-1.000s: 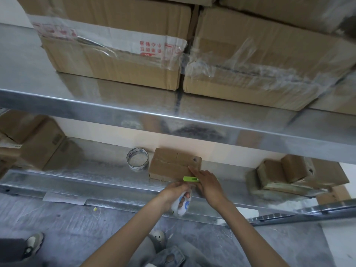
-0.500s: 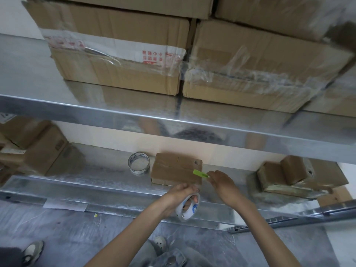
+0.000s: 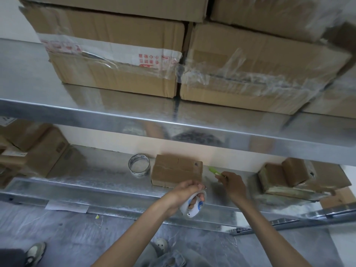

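Steel shelving against a pale wall, two levels in view.

Upper shelf (image 3: 77, 112): loaded with large cartons (image 3: 119, 54), stacked and touching side by side, partly wrapped in clear film and tape.

Lower shelf (image 3: 96, 170): carries the work.
- Small box (image 3: 173, 173): brown cardboard, lying flat near the middle of the shelf, close to the wall, flaps closed.
- Tape ring (image 3: 139, 165): lying flat just beside the left end of the small box, apart from it.
- Boxes (image 3: 34, 151): grouped at the far left.
- Packages (image 3: 292, 176): brown, taped, piled at the far right.

Left hand (image 3: 185, 191): fingers curled through the core of a tape roll (image 3: 194, 207), clamped on it. Roll white with blue print, held at the front edge of the lower shelf, just below the right front corner of the small box.

Right hand (image 3: 234, 185): pinches a green knife (image 3: 214, 170) between thumb and fingers. Tip pointing up and left, near the right end of the small box, not touching it. Slightly blurred.

Floor (image 3: 77, 237): grey, below the shelving. Shoe (image 3: 36, 251) at the lower left.
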The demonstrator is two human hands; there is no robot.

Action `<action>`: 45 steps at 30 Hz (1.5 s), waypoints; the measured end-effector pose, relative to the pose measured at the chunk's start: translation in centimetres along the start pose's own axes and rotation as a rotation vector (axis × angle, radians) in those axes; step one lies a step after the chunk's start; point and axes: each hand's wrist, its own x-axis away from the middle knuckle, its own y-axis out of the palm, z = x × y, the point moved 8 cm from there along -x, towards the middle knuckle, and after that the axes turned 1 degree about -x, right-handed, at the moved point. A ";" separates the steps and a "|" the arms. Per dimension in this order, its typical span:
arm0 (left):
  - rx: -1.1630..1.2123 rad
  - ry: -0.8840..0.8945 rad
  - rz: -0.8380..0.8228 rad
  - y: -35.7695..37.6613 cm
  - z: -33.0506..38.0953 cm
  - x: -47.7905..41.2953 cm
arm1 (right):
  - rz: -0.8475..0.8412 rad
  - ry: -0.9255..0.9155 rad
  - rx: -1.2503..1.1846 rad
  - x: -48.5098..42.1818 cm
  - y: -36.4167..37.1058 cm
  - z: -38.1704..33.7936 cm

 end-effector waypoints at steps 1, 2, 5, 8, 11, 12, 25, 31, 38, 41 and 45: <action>-0.002 0.012 0.000 -0.1 0.2 0.1 | 0.025 0.011 0.038 -0.2 0.3 0.4; -0.004 0.029 -0.004 -0.1 0.4 0.3 | 0.040 0.014 0.049 -0.3 0.6 0.6; 0.010 0.108 -0.038 -0.1 1.6 0.8 | 0.019 -0.001 0.065 -0.7 1.8 0.4; 0.022 0.192 -0.017 -0.4 2.8 1.0 | -0.035 -0.082 0.117 -0.9 2.4 0.1; -0.025 0.268 0.058 -0.9 3.9 1.2 | 0.059 -0.146 0.053 -0.2 0.1 -1.9; -0.049 0.278 0.085 -1.1 4.2 1.3 | 0.131 -0.172 -0.039 0.4 -1.3 -3.2; -0.147 0.398 0.261 -0.7 6.0 1.7 | 0.116 -0.272 -0.562 4.5 -5.7 -13.4; -0.194 0.380 0.325 -1.0 7.0 1.5 | 0.137 -0.435 -0.261 5.2 -5.4 -15.7; -0.260 0.437 0.379 -1.7 8.2 0.5 | 0.131 -0.379 -0.272 5.0 -5.4 -16.0; -0.244 0.419 0.444 -2.3 7.5 -0.2 | 0.146 -0.355 -0.344 5.4 -5.5 -16.0; -0.218 0.423 0.518 -3.3 7.1 -0.2 | 0.181 -0.384 -0.344 6.2 -4.9 -16.4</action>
